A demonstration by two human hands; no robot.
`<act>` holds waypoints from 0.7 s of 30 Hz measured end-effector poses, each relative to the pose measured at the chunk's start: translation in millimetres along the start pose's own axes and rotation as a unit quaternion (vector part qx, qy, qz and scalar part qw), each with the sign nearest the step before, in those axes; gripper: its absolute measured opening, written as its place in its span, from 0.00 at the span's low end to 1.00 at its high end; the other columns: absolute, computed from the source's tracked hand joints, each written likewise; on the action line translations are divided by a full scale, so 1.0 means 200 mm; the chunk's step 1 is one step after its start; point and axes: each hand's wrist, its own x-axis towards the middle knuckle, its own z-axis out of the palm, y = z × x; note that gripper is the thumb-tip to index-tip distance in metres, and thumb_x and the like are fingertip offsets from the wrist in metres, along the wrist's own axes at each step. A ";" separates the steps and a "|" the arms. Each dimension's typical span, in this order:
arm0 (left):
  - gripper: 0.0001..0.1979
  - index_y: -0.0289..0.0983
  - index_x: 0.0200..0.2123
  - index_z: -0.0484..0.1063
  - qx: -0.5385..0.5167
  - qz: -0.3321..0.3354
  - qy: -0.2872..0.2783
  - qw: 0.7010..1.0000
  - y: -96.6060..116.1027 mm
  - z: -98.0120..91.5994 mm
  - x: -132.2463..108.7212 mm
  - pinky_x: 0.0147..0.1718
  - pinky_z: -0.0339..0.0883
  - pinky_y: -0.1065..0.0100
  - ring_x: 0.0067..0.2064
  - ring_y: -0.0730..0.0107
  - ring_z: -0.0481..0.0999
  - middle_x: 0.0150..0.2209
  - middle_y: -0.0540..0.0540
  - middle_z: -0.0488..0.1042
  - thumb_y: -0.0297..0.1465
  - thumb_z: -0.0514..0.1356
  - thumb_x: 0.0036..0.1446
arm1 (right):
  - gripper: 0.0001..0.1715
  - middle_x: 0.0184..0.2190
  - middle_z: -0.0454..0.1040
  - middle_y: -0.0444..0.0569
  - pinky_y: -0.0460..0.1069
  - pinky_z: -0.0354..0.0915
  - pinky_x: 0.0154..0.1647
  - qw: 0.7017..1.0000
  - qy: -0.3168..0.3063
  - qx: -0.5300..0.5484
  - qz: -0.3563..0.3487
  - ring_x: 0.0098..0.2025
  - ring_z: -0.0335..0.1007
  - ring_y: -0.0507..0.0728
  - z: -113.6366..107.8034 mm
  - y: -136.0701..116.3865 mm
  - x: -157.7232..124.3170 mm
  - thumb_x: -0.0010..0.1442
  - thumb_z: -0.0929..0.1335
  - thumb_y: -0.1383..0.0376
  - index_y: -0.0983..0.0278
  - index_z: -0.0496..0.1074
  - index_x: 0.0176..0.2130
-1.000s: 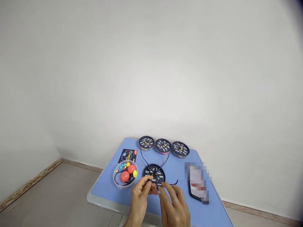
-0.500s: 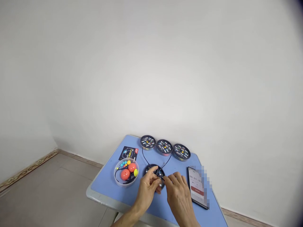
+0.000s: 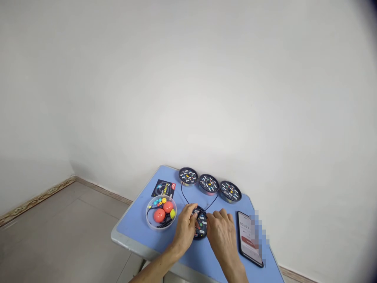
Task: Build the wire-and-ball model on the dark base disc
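A round black printed disc point(image 3: 202, 228) with a raised rim lies between my hands near the front of the table. Thin black cords point(image 3: 185, 193) curve up from its far edge, one to the left and one to the right. My left hand point(image 3: 185, 225) holds the disc's left side, thumb and fingers curled over its rim. At the right rim, my right hand point(image 3: 222, 230) has its fingers bent and pressed together; its fingertips are partly hidden, so a cord pinched there cannot be made out.
A clear round tub point(image 3: 161, 225) holds red balls, small coloured beads and black pieces. Behind it lies a printed card point(image 3: 163, 188). Several round containers with dark printed tops point(image 3: 209, 183) line the blue table's point(image 3: 138, 220) back edge, by the wall. A phone point(image 3: 249, 239) lies at right.
My hands have moved apart from their pinch over the cords to the disc's two sides, uncovering more of its printed face. The whole view has shifted slightly.
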 end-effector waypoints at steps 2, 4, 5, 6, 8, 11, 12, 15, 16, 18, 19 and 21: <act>0.17 0.39 0.50 0.72 0.004 0.011 -0.014 1.000 0.00 0.00 0.02 0.24 0.69 0.69 0.26 0.72 0.71 0.46 0.42 0.75 0.35 0.51 0.61 | 0.14 0.26 0.77 0.49 0.54 0.50 0.37 1.000 -0.027 -0.012 0.000 0.36 0.69 0.61 -0.02 -0.01 0.01 0.60 0.68 0.75 0.62 0.78 0.27; 0.18 0.38 0.50 0.73 0.001 0.022 -0.035 0.999 0.01 0.01 0.03 0.23 0.68 0.69 0.24 0.74 0.70 0.47 0.41 0.74 0.34 0.50 0.62 | 0.14 0.26 0.77 0.49 0.54 0.50 0.36 0.999 -0.047 -0.023 -0.004 0.36 0.70 0.62 -0.04 -0.01 0.02 0.61 0.67 0.75 0.62 0.78 0.29; 0.18 0.38 0.49 0.74 0.000 0.025 -0.047 0.999 0.01 0.01 0.04 0.23 0.67 0.69 0.23 0.75 0.69 0.47 0.41 0.74 0.34 0.50 0.61 | 0.14 0.26 0.77 0.49 0.54 0.50 0.36 0.998 -0.053 -0.027 -0.008 0.36 0.70 0.62 -0.04 -0.01 0.03 0.61 0.66 0.75 0.62 0.78 0.29; 0.17 0.37 0.47 0.74 0.001 0.028 -0.057 0.998 0.02 0.01 0.05 0.22 0.66 0.70 0.22 0.76 0.68 0.45 0.42 0.74 0.34 0.50 0.61 | 0.14 0.26 0.77 0.50 0.54 0.50 0.36 0.998 -0.058 -0.030 -0.013 0.37 0.70 0.62 -0.05 -0.02 0.03 0.61 0.66 0.75 0.62 0.78 0.30; 0.17 0.36 0.43 0.76 0.009 0.028 -0.068 0.997 0.04 0.00 0.06 0.21 0.64 0.71 0.22 0.76 0.67 0.40 0.43 0.74 0.34 0.50 0.61 | 0.15 0.27 0.78 0.50 0.54 0.50 0.36 0.997 -0.065 -0.035 -0.023 0.37 0.71 0.63 -0.06 -0.02 0.03 0.61 0.66 0.76 0.62 0.78 0.30; 0.15 0.36 0.39 0.77 0.040 0.028 -0.063 0.997 0.06 -0.01 0.07 0.24 0.64 0.70 0.22 0.75 0.68 0.34 0.46 0.73 0.33 0.51 0.60 | 0.15 0.28 0.78 0.51 0.55 0.51 0.38 0.996 -0.071 -0.039 -0.035 0.38 0.70 0.62 -0.06 -0.02 0.03 0.61 0.65 0.76 0.62 0.78 0.31; 0.15 0.36 0.38 0.77 0.052 0.026 -0.062 0.996 0.06 -0.01 0.07 0.25 0.65 0.70 0.22 0.74 0.68 0.33 0.47 0.73 0.33 0.51 0.59 | 0.16 0.28 0.78 0.51 0.55 0.51 0.38 0.996 -0.072 -0.039 -0.037 0.38 0.70 0.62 -0.06 -0.02 0.03 0.61 0.65 0.76 0.62 0.79 0.32; 0.15 0.37 0.37 0.78 0.076 0.010 -0.069 0.995 0.07 -0.01 0.09 0.22 0.63 0.71 0.22 0.73 0.67 0.27 0.50 0.72 0.30 0.51 0.58 | 0.16 0.29 0.78 0.52 0.55 0.52 0.39 0.995 -0.080 -0.042 -0.042 0.39 0.70 0.63 -0.06 -0.02 0.04 0.62 0.64 0.76 0.62 0.79 0.35; 0.15 0.37 0.37 0.78 0.078 0.002 -0.073 0.994 0.07 -0.02 0.09 0.21 0.62 0.72 0.21 0.72 0.67 0.25 0.50 0.71 0.29 0.51 0.57 | 0.16 0.30 0.78 0.52 0.55 0.52 0.39 0.995 -0.083 -0.043 -0.043 0.40 0.70 0.63 -0.06 -0.02 0.04 0.62 0.64 0.76 0.62 0.79 0.36; 0.16 0.36 0.38 0.78 0.083 -0.011 -0.079 0.993 0.06 -0.02 0.10 0.19 0.61 0.72 0.19 0.72 0.66 0.21 0.52 0.70 0.28 0.50 0.56 | 0.16 0.30 0.78 0.52 0.55 0.52 0.39 0.994 -0.091 -0.043 -0.043 0.40 0.70 0.63 -0.07 -0.02 0.04 0.62 0.63 0.76 0.62 0.78 0.35; 0.16 0.36 0.38 0.78 0.087 -0.015 -0.081 0.993 0.06 -0.02 0.10 0.19 0.62 0.72 0.19 0.71 0.67 0.21 0.52 0.70 0.27 0.50 0.55 | 0.16 0.30 0.78 0.52 0.55 0.51 0.39 0.994 -0.095 -0.043 -0.043 0.40 0.71 0.63 -0.07 -0.02 0.05 0.62 0.63 0.76 0.62 0.78 0.35; 0.16 0.36 0.38 0.79 0.097 -0.020 -0.086 0.991 0.07 -0.02 0.11 0.21 0.63 0.72 0.20 0.71 0.68 0.21 0.51 0.71 0.26 0.51 0.55 | 0.17 0.29 0.78 0.51 0.54 0.51 0.39 0.993 -0.104 -0.042 -0.041 0.40 0.71 0.63 -0.08 -0.02 0.05 0.62 0.63 0.76 0.62 0.78 0.34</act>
